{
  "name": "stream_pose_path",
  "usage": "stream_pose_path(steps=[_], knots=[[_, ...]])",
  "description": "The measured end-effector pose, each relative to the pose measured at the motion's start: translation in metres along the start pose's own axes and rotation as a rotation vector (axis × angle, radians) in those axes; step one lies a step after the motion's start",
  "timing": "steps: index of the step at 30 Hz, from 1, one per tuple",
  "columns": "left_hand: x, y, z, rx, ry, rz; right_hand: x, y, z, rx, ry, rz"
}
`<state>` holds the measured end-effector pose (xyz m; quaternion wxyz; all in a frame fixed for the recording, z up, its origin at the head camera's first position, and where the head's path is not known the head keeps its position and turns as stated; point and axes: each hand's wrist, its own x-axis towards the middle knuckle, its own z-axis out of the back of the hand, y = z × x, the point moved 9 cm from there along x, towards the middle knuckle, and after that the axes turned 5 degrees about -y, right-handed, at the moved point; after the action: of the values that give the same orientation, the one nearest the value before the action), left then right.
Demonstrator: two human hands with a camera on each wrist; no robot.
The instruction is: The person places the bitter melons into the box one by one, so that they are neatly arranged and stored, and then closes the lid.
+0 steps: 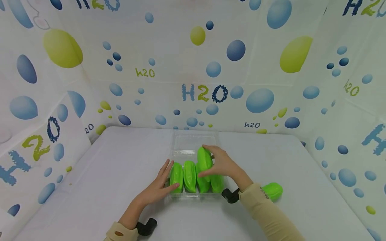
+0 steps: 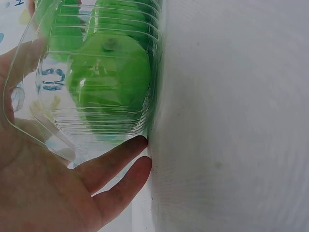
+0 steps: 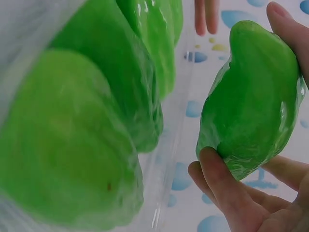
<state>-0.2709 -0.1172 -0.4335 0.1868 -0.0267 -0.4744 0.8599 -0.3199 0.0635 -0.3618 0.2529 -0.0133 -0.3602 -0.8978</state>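
My right hand (image 1: 223, 162) grips a green mango (image 1: 204, 158), shiny as if wrapped in clear film, between thumb and fingers. It hangs over the right half of a clear plastic clamshell box (image 1: 187, 195). Several like mangoes (image 1: 189, 176) lie side by side in the box, partly hidden by the held one. At the box's left side is my left hand (image 1: 154, 188), fingers extended and thumb reaching over the rim. The left wrist view shows its fingers (image 2: 126, 186) beside the ribbed end wall, with a mango (image 2: 108, 79) visible through the plastic.
The box's clear lid (image 1: 194, 144) is folded back on the far side. Another green mango (image 1: 273, 191) lies on the white table (image 1: 120, 160) at the right, partly behind my right sleeve. A patterned curtain (image 1: 169, 50) stands behind the table.
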Motion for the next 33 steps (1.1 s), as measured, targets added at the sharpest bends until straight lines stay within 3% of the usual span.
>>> stream_pose_path(steps=[11, 20, 27, 33], knots=[[0.0, 0.0, 0.0, -0.01, 0.002, 0.015, 0.005, 0.018, -0.025, -0.012, 0.019, 0.015], [-0.005, -0.025, 0.005, -0.056, 0.021, 0.023, 0.007, 0.028, -0.042, -0.01, 0.046, 0.008], [-0.001, -0.003, 0.001, 0.008, -0.005, 0.029, 0.007, 0.027, -0.052, -0.037, 0.056, -0.011], [0.0, 0.001, 0.0, -0.015, -0.001, 0.036, 0.008, 0.03, -0.055, -0.073, 0.046, -0.027]])
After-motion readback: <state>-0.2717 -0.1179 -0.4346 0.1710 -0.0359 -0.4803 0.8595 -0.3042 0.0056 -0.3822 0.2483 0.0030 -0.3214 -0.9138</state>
